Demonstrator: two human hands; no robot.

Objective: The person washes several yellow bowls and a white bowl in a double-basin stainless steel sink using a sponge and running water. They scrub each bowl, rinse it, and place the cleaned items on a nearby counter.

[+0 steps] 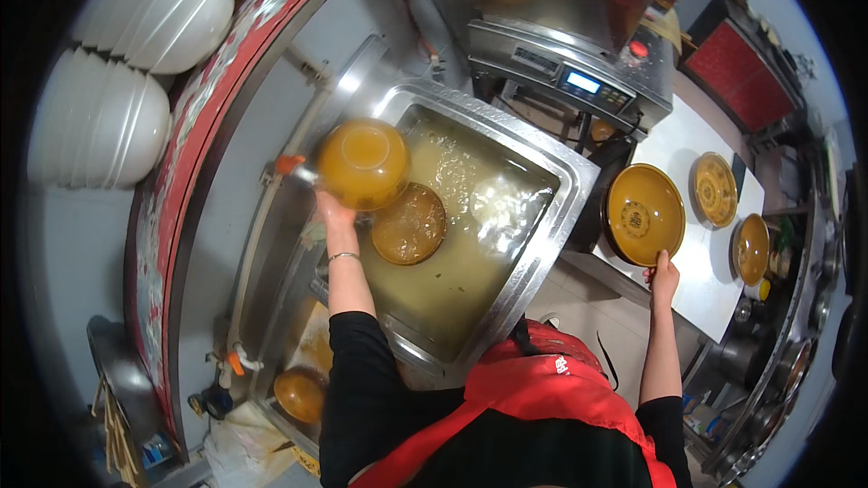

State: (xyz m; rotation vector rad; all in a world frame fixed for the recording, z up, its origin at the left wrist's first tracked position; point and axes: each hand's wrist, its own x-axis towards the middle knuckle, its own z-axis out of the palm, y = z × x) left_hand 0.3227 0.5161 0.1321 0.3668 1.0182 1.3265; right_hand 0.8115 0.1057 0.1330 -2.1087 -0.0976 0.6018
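My left hand [333, 209] holds an upside-down amber bowl [363, 163] over the sink, beside a running tap with an orange handle [290, 164]. Just below that bowl, a second amber bowl [409, 224] lies in the cloudy water of the steel sink basin [468, 315]. On the right, my right hand [662, 276] grips the rim of a large amber bowl [645, 213] with a dark printed emblem inside. This bowl is at the near edge of the white table [692, 278]; whether it rests on others is unclear.
A patterned amber dish [715, 190] and a smaller bowl [751, 249] sit on the table. Behind the sink stands a steel machine with a lit display [582, 82]. Another amber bowl [300, 394] lies lower left. Stacked white bowls [102, 118] stand at the upper left.
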